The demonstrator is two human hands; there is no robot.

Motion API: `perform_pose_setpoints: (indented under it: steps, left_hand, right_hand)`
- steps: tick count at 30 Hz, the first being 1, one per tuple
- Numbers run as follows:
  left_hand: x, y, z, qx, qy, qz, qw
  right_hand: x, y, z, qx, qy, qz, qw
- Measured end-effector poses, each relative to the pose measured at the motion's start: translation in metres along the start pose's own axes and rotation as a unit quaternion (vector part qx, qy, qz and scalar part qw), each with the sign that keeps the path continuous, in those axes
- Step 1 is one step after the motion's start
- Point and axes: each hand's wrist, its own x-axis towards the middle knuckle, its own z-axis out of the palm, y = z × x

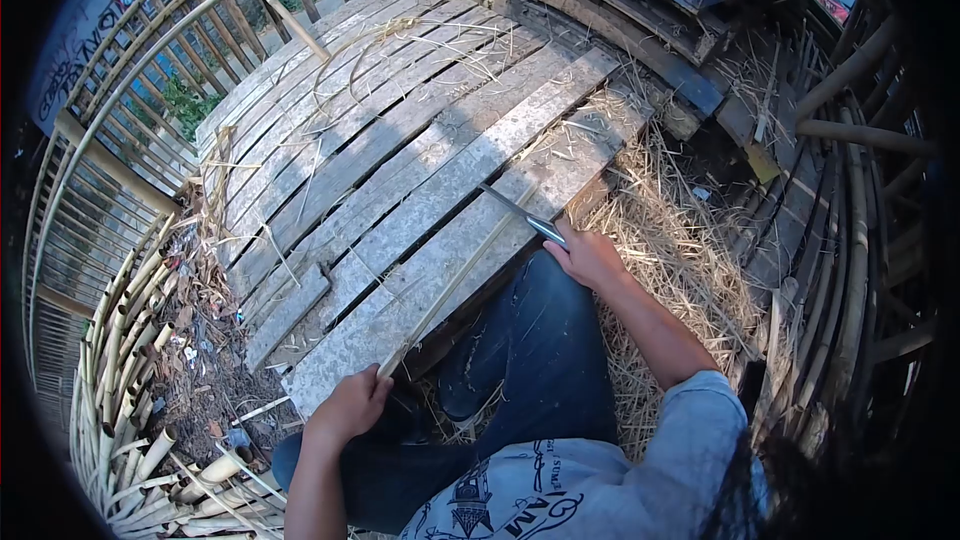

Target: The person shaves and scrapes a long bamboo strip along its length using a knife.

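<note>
My left hand (350, 404) is closed on the near end of a thin bamboo strip (458, 278). The strip runs slantwise up over the front boards of a wooden slatted platform (400, 202). In my right hand (590, 258) is the handle of a knife (522, 214), its narrow dark blade pointing up and left over the platform. The blade lies close to the strip's far end; whether they touch I cannot tell. My fingers hide part of the knife's handle.
Bamboo shavings (680, 250) pile up on the right, beside stacked pallets (640, 0). Cut bamboo poles (120, 340) lie at the left near a bamboo fence (150, 110). A stick (270, 2) leans on the platform's far side. More long poles (855, 240) stand at the right.
</note>
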Motion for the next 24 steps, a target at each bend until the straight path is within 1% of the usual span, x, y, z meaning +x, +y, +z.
perform_pose_setpoints:
  steps: [1,2,4,5,6,8,9,11,12,13,14,15,16,18,19,21,22,24]
  left_hand:
    - [-0.001,-0.002,0.0,0.001,-0.015,-0.014,1.0]
    - [-0.002,-0.002,-0.003,-0.003,-0.016,-0.014,1.0]
    - [-0.002,-0.002,-0.009,-0.003,-0.017,-0.035,0.999]
    - [-0.001,-0.002,-0.011,-0.014,-0.022,-0.036,0.999]
    - [0.0,-0.001,-0.01,-0.014,-0.027,-0.037,0.999]
    - [0.001,-0.001,-0.013,-0.013,-0.043,-0.03,0.999]
    - [0.0,-0.001,-0.01,-0.002,-0.029,-0.025,0.999]
    - [-0.002,-0.012,-0.007,-0.016,-0.024,-0.018,0.999]
    - [-0.001,-0.014,-0.002,-0.028,-0.032,-0.014,0.999]
    - [-0.004,-0.001,-0.01,-0.015,-0.035,-0.04,0.998]
    - [0.0,0.003,-0.012,-0.017,-0.042,-0.039,0.998]
    - [0.002,0.005,-0.014,-0.019,-0.052,-0.04,0.998]
    - [0.001,0.006,-0.015,-0.018,-0.059,-0.042,0.997]
    - [0.002,0.0,-0.011,-0.038,-0.052,-0.04,0.997]
    - [0.003,-0.006,-0.005,-0.039,-0.05,-0.033,0.997]
    - [0.0,-0.012,-0.003,-0.066,-0.05,-0.021,0.996]
    - [0.0,-0.01,-0.006,-0.066,-0.056,-0.022,0.996]
    - [-0.001,-0.003,-0.014,-0.045,-0.091,-0.075,0.992]
  right_hand:
    - [-0.002,-0.003,-0.006,0.009,-0.004,-0.028,1.0]
    - [-0.009,-0.009,-0.009,0.006,-0.007,-0.029,1.0]
    - [-0.023,-0.025,-0.015,-0.051,-0.006,-0.195,0.979]
    - [-0.021,-0.019,-0.012,-0.047,0.013,-0.18,0.982]
    - [-0.012,0.002,0.006,-0.013,0.037,-0.129,0.991]
    - [0.001,0.017,-0.006,-0.01,-0.015,0.043,0.999]
    - [0.001,0.012,-0.008,-0.01,-0.011,0.036,0.999]
    - [-0.011,0.006,-0.015,-0.03,-0.019,-0.032,0.999]
    - [-0.015,0.002,-0.018,-0.035,-0.024,-0.028,0.999]
    - [-0.017,-0.006,-0.017,-0.042,-0.004,-0.099,0.994]
    - [-0.021,-0.011,-0.015,-0.045,0.015,-0.169,0.984]
    - [-0.015,-0.007,-0.013,-0.066,-0.007,-0.115,0.991]
    - [-0.004,0.004,-0.006,-0.033,-0.003,-0.065,0.997]
    - [0.004,0.015,-0.012,-0.025,0.002,-0.017,1.0]
    - [0.004,0.008,-0.012,-0.02,0.004,-0.023,1.0]
    - [-0.01,-0.002,-0.007,-0.014,-0.001,-0.113,0.994]
    - [-0.01,0.002,-0.004,-0.013,-0.005,-0.109,0.994]
    - [-0.005,0.016,0.003,-0.046,-0.006,-0.066,0.997]
